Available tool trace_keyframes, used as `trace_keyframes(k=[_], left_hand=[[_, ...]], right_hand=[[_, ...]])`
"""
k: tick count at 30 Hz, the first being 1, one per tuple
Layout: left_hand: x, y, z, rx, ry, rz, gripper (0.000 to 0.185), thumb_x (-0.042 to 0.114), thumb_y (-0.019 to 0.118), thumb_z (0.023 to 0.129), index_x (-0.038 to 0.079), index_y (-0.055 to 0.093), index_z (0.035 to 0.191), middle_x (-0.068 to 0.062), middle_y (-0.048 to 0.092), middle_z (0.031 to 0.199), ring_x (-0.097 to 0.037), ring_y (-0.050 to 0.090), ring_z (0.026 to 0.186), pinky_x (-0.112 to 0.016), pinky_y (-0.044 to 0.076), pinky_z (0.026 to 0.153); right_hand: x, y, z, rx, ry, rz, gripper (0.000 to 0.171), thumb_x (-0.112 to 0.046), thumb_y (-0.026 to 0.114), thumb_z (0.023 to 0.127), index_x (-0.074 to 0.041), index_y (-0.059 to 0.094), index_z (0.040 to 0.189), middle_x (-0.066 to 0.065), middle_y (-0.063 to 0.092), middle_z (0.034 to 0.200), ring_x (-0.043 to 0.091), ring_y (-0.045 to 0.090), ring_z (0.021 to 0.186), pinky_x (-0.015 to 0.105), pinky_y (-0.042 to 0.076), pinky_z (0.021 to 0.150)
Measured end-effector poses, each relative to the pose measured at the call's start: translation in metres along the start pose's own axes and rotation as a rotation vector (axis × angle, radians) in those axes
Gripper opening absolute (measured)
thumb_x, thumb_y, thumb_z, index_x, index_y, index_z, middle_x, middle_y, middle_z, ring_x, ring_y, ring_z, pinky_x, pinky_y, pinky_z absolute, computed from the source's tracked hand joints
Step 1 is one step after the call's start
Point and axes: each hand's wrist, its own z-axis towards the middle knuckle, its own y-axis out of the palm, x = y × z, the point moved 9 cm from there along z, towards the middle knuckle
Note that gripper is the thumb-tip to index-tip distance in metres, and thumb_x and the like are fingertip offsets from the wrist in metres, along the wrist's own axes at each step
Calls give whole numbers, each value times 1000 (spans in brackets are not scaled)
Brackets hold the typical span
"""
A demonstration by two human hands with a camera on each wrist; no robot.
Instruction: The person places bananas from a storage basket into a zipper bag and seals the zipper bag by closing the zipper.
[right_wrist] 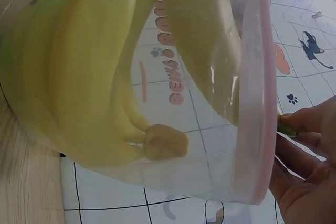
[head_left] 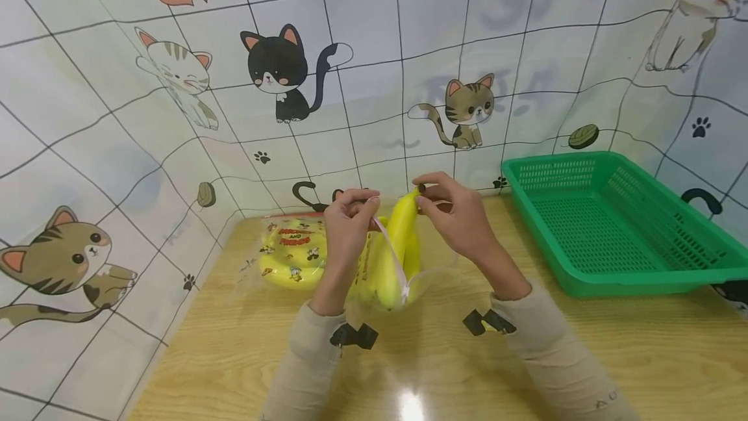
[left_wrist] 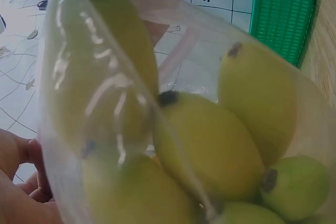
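Observation:
A clear zip bag with a pink rim [right_wrist: 269, 103] stands upright between my hands with several yellow bananas [right_wrist: 89, 61] in it. Its mouth is spread. My left hand [head_left: 346, 223] pinches the bag's rim on the left. With thumb and fingers, my right hand [head_left: 464, 219] grips the stem of a single banana [head_left: 403, 223], which slants down into the bag beside the others. Seen from the left wrist, blunt dark banana tips [left_wrist: 207, 142] show through the cloudy plastic. The right wrist view shows a brown joined stem [right_wrist: 167, 141] inside.
Left of the bag lies a yellow printed zip bag [head_left: 295, 255] with a red top edge, partly behind my left hand. A green plastic basket [head_left: 578, 281] stands at the right. Cat-print sheeting [head_left: 374, 96] rises behind and beside the wooden table [head_left: 234, 356].

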Motion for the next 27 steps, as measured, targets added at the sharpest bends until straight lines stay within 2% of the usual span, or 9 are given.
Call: trace_keyframes(k=[2,6,8,10,13,15,18,24,27], left_hand=[[1,1,0,-3,1,-6,13,7,68,97,1,74,107,5,53,54,-18,55,51,-29,61,60],[2,2,-1,-10,12,-5,12,7,69,96,2,74,105,5,53,54,-15,55,49,-27,59,58],[2,2,-2,-8,14,12,12,8,69,96,3,75,105,5,53,55,-14,57,49,-24,52,49],[2,2,-2,-3,14,25,12,8,69,96,4,75,105,5,53,54,-14,58,49,-23,49,47],[0,1,-2,5,11,37,11,8,69,96,5,75,105,5,52,54,-15,58,49,-23,49,48],[0,1,-2,4,13,31,11,7,69,96,4,75,105,4,50,53,-17,56,49,-25,56,55],[0,1,-3,7,15,31,11,8,69,97,5,75,105,4,51,54,-18,54,50,-28,59,59],[3,1,-3,3,20,22,11,9,68,97,4,74,105,4,52,55,-20,51,51,-29,60,60],[3,3,-3,-9,18,13,11,8,69,97,4,74,105,4,51,55,-21,50,51,-29,61,60]], right_hand=[[-1,2,-1,4,-6,-14,24,-14,65,102,-8,66,125,15,77,113,28,79,92,36,64,83],[-8,3,-3,54,-66,-76,19,-13,67,101,-5,71,118,13,76,108,26,79,87,35,65,78],[-10,3,-3,77,-96,-119,17,-11,68,100,-3,72,114,13,76,104,25,79,83,35,65,74],[-12,4,-4,96,-119,-161,16,-10,69,99,-3,73,112,14,77,102,26,80,81,36,65,72],[-13,6,-6,120,-136,-206,13,-11,70,98,-6,71,111,14,79,101,26,80,79,38,65,69],[-15,6,-7,137,-151,-224,13,-12,70,98,-7,70,110,13,80,101,25,79,78,38,65,69],[-19,8,-8,146,-180,-248,12,-12,71,97,-8,70,109,11,80,100,24,80,78,37,65,69],[-18,12,-6,125,-176,-242,28,-12,71,97,-6,69,124,13,78,107,25,79,80,37,65,71],[-16,12,-5,114,-152,-246,28,-12,72,97,-5,70,124,13,76,109,24,78,82,37,65,72]])
